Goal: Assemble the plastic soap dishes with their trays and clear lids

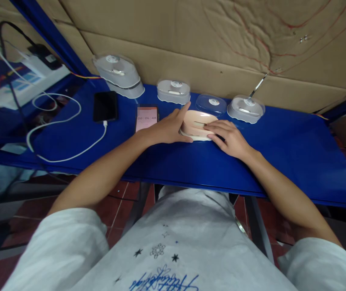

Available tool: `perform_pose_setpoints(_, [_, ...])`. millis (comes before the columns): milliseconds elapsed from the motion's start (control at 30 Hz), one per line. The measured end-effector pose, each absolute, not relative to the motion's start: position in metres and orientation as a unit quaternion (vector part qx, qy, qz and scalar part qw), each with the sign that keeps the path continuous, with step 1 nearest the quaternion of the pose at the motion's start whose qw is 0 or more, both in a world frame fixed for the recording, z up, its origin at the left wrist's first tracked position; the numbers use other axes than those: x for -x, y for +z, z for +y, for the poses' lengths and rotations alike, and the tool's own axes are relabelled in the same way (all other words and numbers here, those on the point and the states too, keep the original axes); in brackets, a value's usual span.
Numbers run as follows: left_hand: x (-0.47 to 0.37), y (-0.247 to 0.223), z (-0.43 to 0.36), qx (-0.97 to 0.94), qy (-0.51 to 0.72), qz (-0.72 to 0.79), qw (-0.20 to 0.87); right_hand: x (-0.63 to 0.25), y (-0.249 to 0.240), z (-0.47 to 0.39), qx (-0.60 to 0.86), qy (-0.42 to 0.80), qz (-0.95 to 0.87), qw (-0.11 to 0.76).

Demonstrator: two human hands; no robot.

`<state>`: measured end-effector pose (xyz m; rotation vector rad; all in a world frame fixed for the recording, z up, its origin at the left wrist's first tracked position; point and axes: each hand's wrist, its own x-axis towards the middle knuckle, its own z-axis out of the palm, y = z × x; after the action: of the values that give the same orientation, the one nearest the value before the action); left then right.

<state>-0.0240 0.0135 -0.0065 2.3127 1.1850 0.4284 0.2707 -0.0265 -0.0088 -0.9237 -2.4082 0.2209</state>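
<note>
A pale pink oval dish [195, 117] with a whitish wavy lower rim lies on the blue table in front of me. My left hand [173, 126] holds it from the left, with the fingers at its far side and the thumb by its near rim. From the right, my right hand [229, 137] grips it, fingertips reaching inside near a light slot-like strip and thumb at the near rim. Whether those fingertips also pinch some small part, I cannot make out. Just behind the dish is a clear oval lid [210, 106] with a round sticker.
Grey lidded oval boxes stand along the cardboard wall: a stack [120, 76] at left, one box [173, 91] mid-table, another [246, 109] at right. A lit phone [147, 117] shows a timer. A black phone [105, 106] is on a white cable [80, 155]. A power strip [27, 87] sits far left.
</note>
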Motion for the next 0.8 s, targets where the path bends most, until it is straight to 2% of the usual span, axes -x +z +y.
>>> perform_pose_setpoints(200, [0.019, -0.011, 0.008, -0.862, 0.174, 0.421, 0.222, -0.266, -0.008, -0.030, 0.344, 0.029, -0.915, 0.211])
perform_pose_setpoints(567, [0.011, -0.008, 0.002, -0.902, 0.114, 0.382, 0.167, -0.267, -0.002, -0.037, 0.311, -0.021, -0.939, 0.145])
perform_pose_setpoints(633, [0.009, -0.007, 0.000, -0.900, 0.100, 0.392, 0.164, -0.267, -0.003, -0.036, 0.307, -0.001, -0.939, 0.155])
perform_pose_setpoints(800, [0.012, 0.002, 0.000, -0.887, 0.092, 0.411, 0.192, -0.275, -0.014, -0.006, 0.380, 0.042, -0.884, 0.268])
